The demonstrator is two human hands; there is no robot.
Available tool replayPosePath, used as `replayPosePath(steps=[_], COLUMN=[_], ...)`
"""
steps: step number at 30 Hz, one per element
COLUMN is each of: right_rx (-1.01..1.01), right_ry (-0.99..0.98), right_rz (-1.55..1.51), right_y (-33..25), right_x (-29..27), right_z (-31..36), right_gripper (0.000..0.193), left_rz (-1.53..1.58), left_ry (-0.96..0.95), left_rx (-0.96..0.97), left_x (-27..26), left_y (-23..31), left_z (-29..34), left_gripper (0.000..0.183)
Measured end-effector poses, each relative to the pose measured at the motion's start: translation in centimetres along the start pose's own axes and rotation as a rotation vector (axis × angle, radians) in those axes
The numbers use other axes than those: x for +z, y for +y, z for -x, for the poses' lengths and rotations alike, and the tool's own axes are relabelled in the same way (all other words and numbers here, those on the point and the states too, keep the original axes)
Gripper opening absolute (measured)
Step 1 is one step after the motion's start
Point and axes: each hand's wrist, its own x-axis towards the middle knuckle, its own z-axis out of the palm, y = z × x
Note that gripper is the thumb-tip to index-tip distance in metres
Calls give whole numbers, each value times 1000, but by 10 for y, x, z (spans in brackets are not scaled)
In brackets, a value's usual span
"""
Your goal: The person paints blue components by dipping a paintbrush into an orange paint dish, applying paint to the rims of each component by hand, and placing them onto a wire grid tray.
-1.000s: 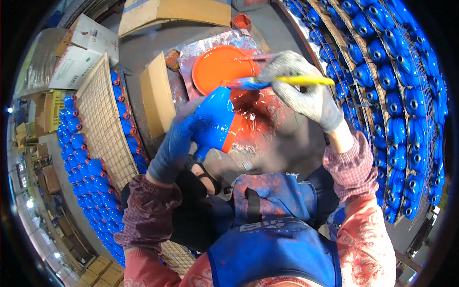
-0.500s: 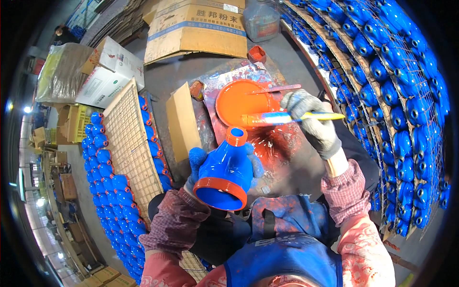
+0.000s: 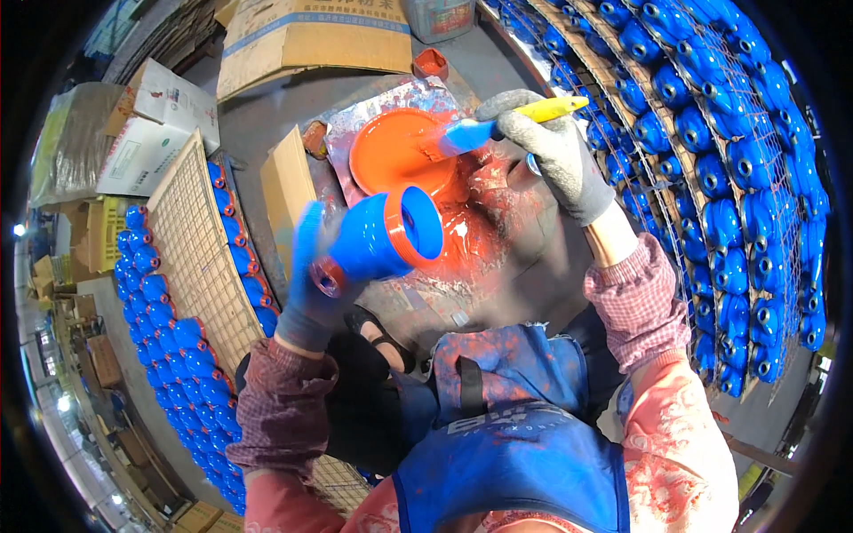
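On my feed, the left hand (image 3: pixel 308 295) grips a blue funnel-shaped housing (image 3: pixel 362 240) near ten o'clock from centre, its red-rimmed mouth facing two. I see the right hand (image 3: pixel 557 153), between one and two, closed round a yellow-handled paintbrush (image 3: pixel 553 108), bristles over the orange paint pan (image 3: pixel 358 167) near twelve.

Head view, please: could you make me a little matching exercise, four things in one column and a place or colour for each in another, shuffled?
1. Paintbrush
2. Wide-mouthed blue part
3. Round pool of paint
4. White box

A. Bright orange
B. In the gloved right hand
C. At the picture's left, near the far end of a wire mesh rack
D. In the gloved left hand

Pairs: 1-B, 2-D, 3-A, 4-C
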Motion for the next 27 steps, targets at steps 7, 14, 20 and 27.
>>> replayPosePath(steps=[7,14,20,27], right_rx=[-73,97,-203,-151], right_ry=[-312,-581,-419,-235], right_rz=[199,333,392,157], right_y=[33,51,44,53], right_x=[13,34,24,14], right_z=[-25,-30,-12,7], right_gripper=[28,21,25,19], left_rz=[-398,-1490,-1109,-647], left_ry=[-34,-153,3,60], left_rx=[-172,470,88,44], left_x=[-35,-37,-22,-16], left_y=[-34,-41,-25,-10], left_z=[-16,-25,-19,-17], left_gripper=[46,52,46,42])
